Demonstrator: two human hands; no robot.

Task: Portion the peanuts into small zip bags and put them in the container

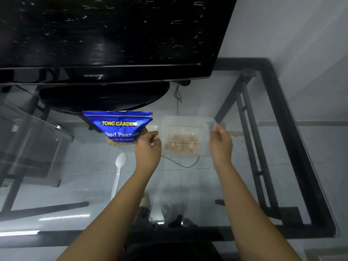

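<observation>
Clear container [185, 136] on glass tabletop [235, 185], peanuts inside blurred through plastic; individual bags indistinct. Left hand [147, 147] pinches its left edge, right hand [221, 142] its right corner. Blue peanut bag [120, 127] partly hidden behind left hand; white spoon [118, 172] nearby.

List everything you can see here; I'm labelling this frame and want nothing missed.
Television: one, black, at the back of the table, on its oval base.
Peanut bag: one, blue, upright in front of the television base.
Plastic container: one, clear, right of the bag, bagged peanuts visible inside, held at both sides.
Plastic spoon: one, white, lying on the glass, nearer than the bag.
Glass table: one, clear top on a black frame.
Cable: one, black, seen through the glass.
Left hand: at the container's left edge.
Right hand: gripping the container's right edge.
</observation>
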